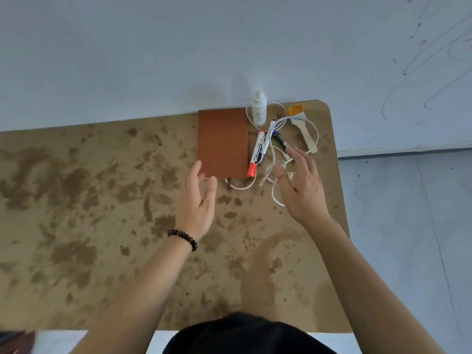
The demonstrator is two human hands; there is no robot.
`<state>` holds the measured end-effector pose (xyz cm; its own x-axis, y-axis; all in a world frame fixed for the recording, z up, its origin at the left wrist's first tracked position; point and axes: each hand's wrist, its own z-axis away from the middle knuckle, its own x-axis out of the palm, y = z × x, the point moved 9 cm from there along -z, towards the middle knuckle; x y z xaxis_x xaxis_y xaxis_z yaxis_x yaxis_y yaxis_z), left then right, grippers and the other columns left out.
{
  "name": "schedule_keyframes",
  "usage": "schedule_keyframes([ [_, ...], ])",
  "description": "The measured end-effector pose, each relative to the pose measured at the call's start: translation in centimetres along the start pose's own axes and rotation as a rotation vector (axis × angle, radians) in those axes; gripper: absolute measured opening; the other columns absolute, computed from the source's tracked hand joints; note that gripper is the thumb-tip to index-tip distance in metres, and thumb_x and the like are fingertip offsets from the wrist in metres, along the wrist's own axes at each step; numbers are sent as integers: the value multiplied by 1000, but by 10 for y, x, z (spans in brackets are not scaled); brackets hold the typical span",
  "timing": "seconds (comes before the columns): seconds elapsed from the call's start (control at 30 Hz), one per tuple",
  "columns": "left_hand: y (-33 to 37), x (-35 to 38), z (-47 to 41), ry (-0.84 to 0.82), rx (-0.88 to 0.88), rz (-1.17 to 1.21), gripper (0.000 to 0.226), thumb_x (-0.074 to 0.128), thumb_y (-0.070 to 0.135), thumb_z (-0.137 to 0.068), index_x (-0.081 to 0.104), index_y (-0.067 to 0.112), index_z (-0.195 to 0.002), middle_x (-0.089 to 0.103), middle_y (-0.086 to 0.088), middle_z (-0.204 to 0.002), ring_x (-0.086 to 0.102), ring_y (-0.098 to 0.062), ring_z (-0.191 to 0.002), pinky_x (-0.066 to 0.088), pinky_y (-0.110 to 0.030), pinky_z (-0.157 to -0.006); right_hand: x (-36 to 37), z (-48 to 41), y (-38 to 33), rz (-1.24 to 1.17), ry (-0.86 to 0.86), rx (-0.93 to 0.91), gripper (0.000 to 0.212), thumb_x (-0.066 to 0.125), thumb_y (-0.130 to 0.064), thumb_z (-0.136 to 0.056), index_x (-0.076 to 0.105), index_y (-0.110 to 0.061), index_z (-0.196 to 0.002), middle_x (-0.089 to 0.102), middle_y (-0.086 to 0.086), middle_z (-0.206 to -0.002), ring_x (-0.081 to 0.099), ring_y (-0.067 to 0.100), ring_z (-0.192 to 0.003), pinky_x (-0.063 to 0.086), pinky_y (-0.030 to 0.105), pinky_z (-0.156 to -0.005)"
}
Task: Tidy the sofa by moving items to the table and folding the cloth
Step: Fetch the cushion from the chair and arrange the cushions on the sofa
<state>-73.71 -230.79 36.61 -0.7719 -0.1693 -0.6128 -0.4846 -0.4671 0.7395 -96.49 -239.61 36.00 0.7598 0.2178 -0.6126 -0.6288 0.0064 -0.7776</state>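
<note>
Items stage looks done: notebook (223,141), bottle (259,108), markers (256,153), cable (267,139) and brush (304,131) lie grouped at the table's (102,200) far right corner. We note left hand (198,198) and right hand (302,185) just above them, fingers spread, holding nothing. Sofa and cloth are out of view; we judge folding is probably left.

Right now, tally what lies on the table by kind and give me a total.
Notebook: 1
Spray bottle: 1
Markers: 2, a red-capped marker and a blue-capped marker
Cable: 1, tangled
Brush: 1
Total: 6. A third marker may lie under the cable, but I cannot tell.
</note>
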Motion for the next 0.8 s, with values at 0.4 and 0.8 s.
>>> schedule_keyframes([
  [0.4, -97, -173, 283, 516, -348, 140, 66, 47, 44, -86, 33, 24, -148, 45, 12, -144, 44, -3, -128, 38, -34, -108, 18, 199, -38, -115, -148, -52, 71, 46, -62, -92, 32, -24, -149, 43, -16, -139, 44, 3, -128, 48, 39, -100],
  [0.8, -261, -278, 616, 1190, -453, 407, 46, 52, 22, -96, 42, 18, -141, 51, 7, -137, 50, -11, -125, 41, -26, -93, 136, 412, -200, -57, -396, -500, 75, 53, -61, -87, 32, -25, -150, 41, -13, -131, 51, 16, -122, 49, 40, -96],
])
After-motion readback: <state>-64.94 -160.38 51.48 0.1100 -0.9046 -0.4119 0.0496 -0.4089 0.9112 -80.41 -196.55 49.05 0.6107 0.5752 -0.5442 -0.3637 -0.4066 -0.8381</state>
